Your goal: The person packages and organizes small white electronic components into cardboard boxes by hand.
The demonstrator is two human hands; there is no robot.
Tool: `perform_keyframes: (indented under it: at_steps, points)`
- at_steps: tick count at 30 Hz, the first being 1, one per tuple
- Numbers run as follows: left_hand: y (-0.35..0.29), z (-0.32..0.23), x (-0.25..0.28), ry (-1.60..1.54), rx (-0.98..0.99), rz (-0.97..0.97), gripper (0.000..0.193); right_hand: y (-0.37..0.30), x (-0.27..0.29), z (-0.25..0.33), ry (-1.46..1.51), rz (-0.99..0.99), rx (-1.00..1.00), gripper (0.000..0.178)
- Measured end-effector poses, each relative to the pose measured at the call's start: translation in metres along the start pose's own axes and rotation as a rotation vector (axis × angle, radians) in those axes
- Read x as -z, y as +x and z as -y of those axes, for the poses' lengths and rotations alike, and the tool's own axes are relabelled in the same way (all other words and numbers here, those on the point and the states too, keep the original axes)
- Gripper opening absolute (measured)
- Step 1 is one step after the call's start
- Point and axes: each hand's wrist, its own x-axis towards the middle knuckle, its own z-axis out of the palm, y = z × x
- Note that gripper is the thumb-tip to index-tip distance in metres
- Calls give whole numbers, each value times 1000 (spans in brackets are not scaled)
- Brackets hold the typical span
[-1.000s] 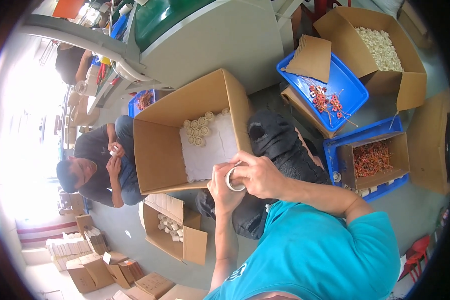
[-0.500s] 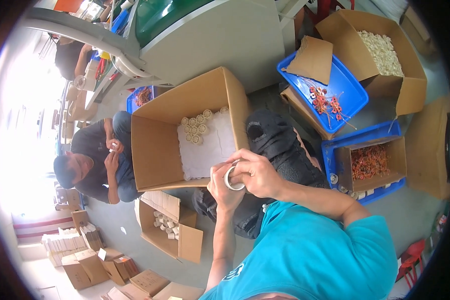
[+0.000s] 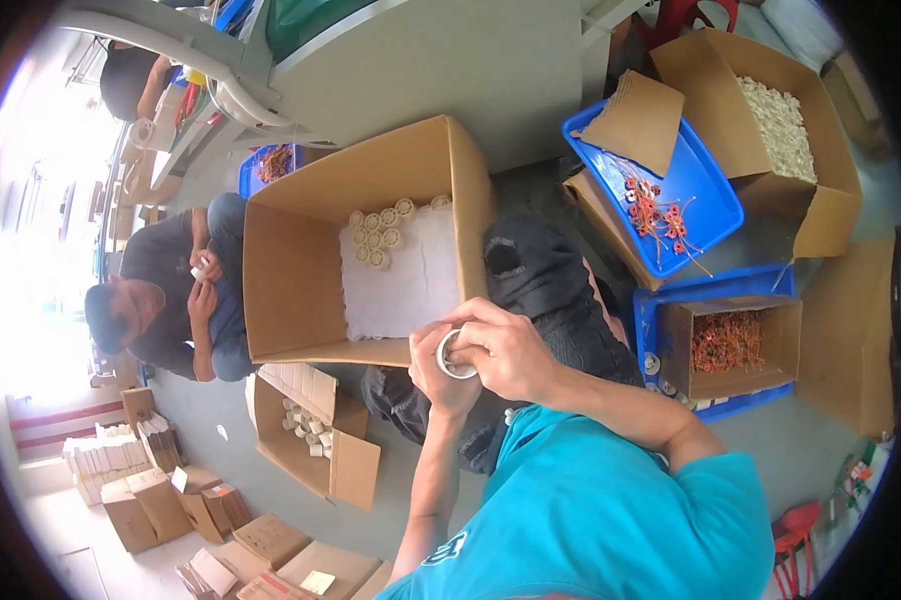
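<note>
Above the person's lap, just beside the near wall of an open cardboard box (image 3: pixel 301 270), both hands grip a small white ring-shaped roll (image 3: pixel 454 356). The left hand (image 3: pixel 433 372) cups it from below; the right hand (image 3: pixel 511 350) pinches its rim, its opening facing up toward the camera.

1. Large open brown carton (image 3: pixel 301 270), tipped on its side just ahead of me, with a white liner sheet (image 3: pixel 406 280) and a few round pale spools (image 3: pixel 381 235) inside.
2. Smaller open brown carton (image 3: pixel 316 445), on the floor at lower left, holding pale spools.
3. Open brown carton (image 3: pixel 821 215), upper right, filled with pale pieces.
4. Small brown box (image 3: pixel 736 345) of reddish parts, set in a blue tray (image 3: pixel 651 320).
5. Pile of small flat cartons (image 3: pixel 161 500), bottom left.
</note>
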Motion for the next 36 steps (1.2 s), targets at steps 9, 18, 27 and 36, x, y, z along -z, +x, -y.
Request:
perform_keyframes:
  at_steps: [9, 18, 27, 36]
  points:
    - [78, 34, -23, -13, 104, 169, 61, 30, 66, -8, -85, -337, 114, 19]
    - [375, 86, -67, 35, -114, -155, 65, -27, 239, -138, -531, -752, -394, 22]
    - [527, 193, -114, 397, -215, -313, 67, -44, 249, -175, -963, -644, -641, 29]
    - [346, 173, -88, 333, -855, -728, 51, -48, 260, -180, -836, -502, -658, 34]
